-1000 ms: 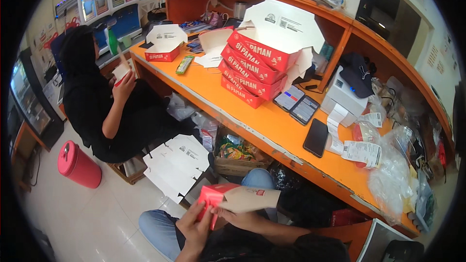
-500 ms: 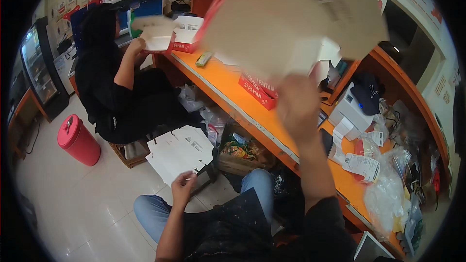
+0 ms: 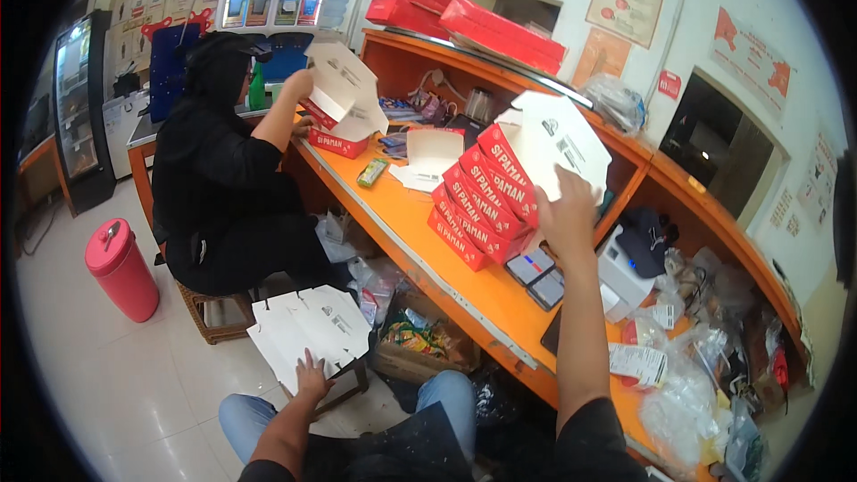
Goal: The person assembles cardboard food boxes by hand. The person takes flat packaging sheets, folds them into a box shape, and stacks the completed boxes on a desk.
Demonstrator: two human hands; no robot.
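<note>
My right hand (image 3: 564,211) is raised over the orange counter (image 3: 420,241) and touches the white lid of the top folded box (image 3: 558,138) on a leaning row of red boxes (image 3: 478,205). My left hand (image 3: 312,377) rests flat, fingers spread, on a pile of unfolded white box blanks (image 3: 308,328) on a low stool by my knee.
A person in black (image 3: 214,178) sits at the left on a wicker stool, folding a white and red box (image 3: 344,98). A pink bin (image 3: 120,268) stands on the floor. Red boxes (image 3: 464,9) lie on the upper shelf. Phones (image 3: 536,272), bags and clutter cover the counter's right.
The red and white box I held in both hands has gone up onto the row on the counter. My left hand dropped to the flat blanks.
</note>
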